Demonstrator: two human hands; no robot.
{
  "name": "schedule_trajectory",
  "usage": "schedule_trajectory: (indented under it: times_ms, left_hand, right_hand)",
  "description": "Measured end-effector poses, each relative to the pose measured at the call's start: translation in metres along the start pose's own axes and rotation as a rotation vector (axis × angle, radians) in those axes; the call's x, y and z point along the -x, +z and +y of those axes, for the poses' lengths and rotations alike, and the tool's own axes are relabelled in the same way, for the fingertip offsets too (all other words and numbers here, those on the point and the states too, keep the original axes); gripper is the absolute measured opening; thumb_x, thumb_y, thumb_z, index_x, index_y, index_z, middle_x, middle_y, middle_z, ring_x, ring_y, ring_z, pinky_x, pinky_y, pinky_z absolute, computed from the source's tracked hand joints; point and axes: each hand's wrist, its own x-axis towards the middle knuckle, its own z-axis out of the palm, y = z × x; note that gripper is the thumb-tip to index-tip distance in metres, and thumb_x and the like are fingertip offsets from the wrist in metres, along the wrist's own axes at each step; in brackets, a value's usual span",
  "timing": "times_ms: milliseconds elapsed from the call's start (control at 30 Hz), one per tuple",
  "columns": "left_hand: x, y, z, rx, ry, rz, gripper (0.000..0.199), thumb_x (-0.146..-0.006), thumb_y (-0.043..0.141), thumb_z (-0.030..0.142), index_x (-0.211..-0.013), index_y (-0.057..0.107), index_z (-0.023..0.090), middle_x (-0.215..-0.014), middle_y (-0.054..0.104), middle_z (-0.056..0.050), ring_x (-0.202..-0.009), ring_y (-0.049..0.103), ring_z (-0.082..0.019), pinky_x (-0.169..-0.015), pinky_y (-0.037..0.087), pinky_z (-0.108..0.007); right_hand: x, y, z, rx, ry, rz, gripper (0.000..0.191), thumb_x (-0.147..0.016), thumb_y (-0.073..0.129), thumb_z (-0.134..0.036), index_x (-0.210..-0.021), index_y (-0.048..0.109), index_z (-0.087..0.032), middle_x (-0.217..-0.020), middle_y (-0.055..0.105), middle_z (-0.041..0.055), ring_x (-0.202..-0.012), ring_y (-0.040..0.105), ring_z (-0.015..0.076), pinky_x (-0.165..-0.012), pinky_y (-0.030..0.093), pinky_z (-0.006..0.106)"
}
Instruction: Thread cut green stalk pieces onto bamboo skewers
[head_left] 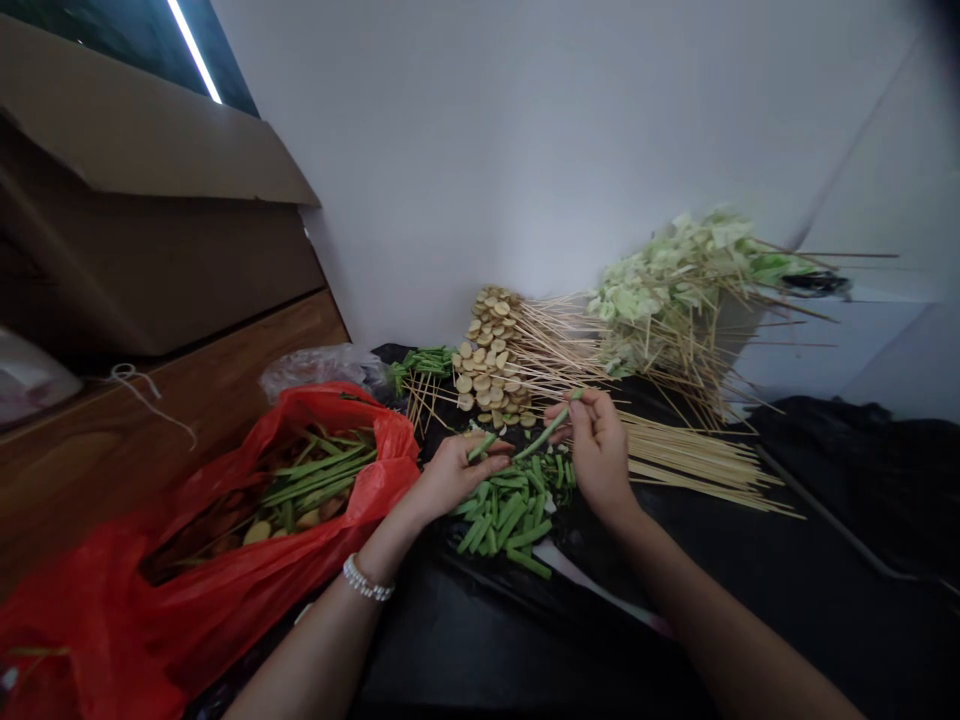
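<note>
We hold 1 long green bean stalk over the pile of short cut green bean pieces, our left hand and right hand each with fingers pinched on it. We judge a hard snap could fling a piece off the black table, or our right hand could knock the loose bamboo skewers just beside it.

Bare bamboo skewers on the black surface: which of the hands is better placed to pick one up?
Probably the right hand. The bare skewers lie just beside it on its own side, while the left hand is farther away, near the red bag. Both pinch a green bean.
</note>
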Motion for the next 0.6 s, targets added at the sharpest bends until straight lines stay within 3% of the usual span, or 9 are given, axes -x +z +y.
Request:
schedule_trajectory:
  times_ms: [167,233,300,367,467,600]
  left_hand:
    - [0.002,0.002,0.003,-0.024,0.016,-0.045,0.029,-0.089,0.052,0.037,-0.086,0.07,0.015,-0.077,0.063,-0.002,-0.074,0.057,-0.014,-0.069,0.042,-0.023]
    - [0.002,0.001,0.005,-0.032,0.017,-0.027,0.029,-0.091,0.049,0.037,-0.085,0.068,0.015,-0.078,0.063,-0.002,-0.075,0.057,-0.014,-0.07,0.042,-0.022]
    - [0.002,0.0,0.006,-0.052,0.018,0.008,0.029,-0.091,0.049,0.037,-0.085,0.068,0.016,-0.079,0.063,-0.002,-0.075,0.057,-0.014,-0.071,0.042,-0.022]
    - [0.002,0.001,0.006,-0.082,0.022,0.04,0.029,-0.09,0.05,0.036,-0.082,0.068,0.015,-0.077,0.063,-0.002,-0.073,0.056,-0.013,-0.07,0.042,-0.022]
    - [0.002,0.002,0.006,-0.127,0.045,0.075,0.03,-0.091,0.049,0.035,-0.079,0.068,0.014,-0.075,0.062,-0.003,-0.071,0.055,-0.014,-0.07,0.042,-0.022]
    - [0.003,0.002,0.006,-0.193,0.077,0.076,0.027,-0.092,0.047,0.031,-0.085,0.068,0.015,-0.081,0.064,-0.005,-0.076,0.058,-0.015,-0.073,0.043,-0.024]
  right_hand:
    - [0.002,0.0,0.004,0.086,-0.044,-0.026,0.018,-0.093,0.044,-0.037,-0.103,0.049,-0.022,-0.087,0.067,0.0047,-0.073,0.065,0.0177,-0.058,0.054,0.031]
    - [0.002,-0.003,0.003,0.293,-0.221,0.03,0.023,-0.093,0.045,-0.032,-0.113,0.048,-0.021,-0.104,0.066,0.0094,-0.093,0.064,0.0216,-0.074,0.054,0.038]
    - [0.003,-0.004,0.0,0.598,-0.486,0.056,0.032,-0.091,0.049,-0.024,-0.122,0.048,-0.021,-0.123,0.059,0.0122,-0.117,0.052,0.0256,-0.094,0.044,0.045]
    - [0.007,-0.003,-0.002,0.874,-0.72,-0.059,0.034,-0.09,0.051,-0.018,-0.124,0.052,-0.021,-0.129,0.056,0.0103,-0.126,0.043,0.0268,-0.105,0.031,0.048]
    - [0.014,0.001,0.001,1.102,-0.891,-0.322,0.025,-0.091,0.048,-0.015,-0.113,0.06,-0.019,-0.108,0.067,0.007,-0.116,0.049,0.0239,-0.108,0.023,0.049]
    - [0.018,0.006,0.009,1.244,-0.862,-0.446,0.016,-0.092,0.048,-0.016,-0.092,0.064,-0.017,-0.081,0.064,0.0041,-0.095,0.053,0.0209,-0.106,0.024,0.048]
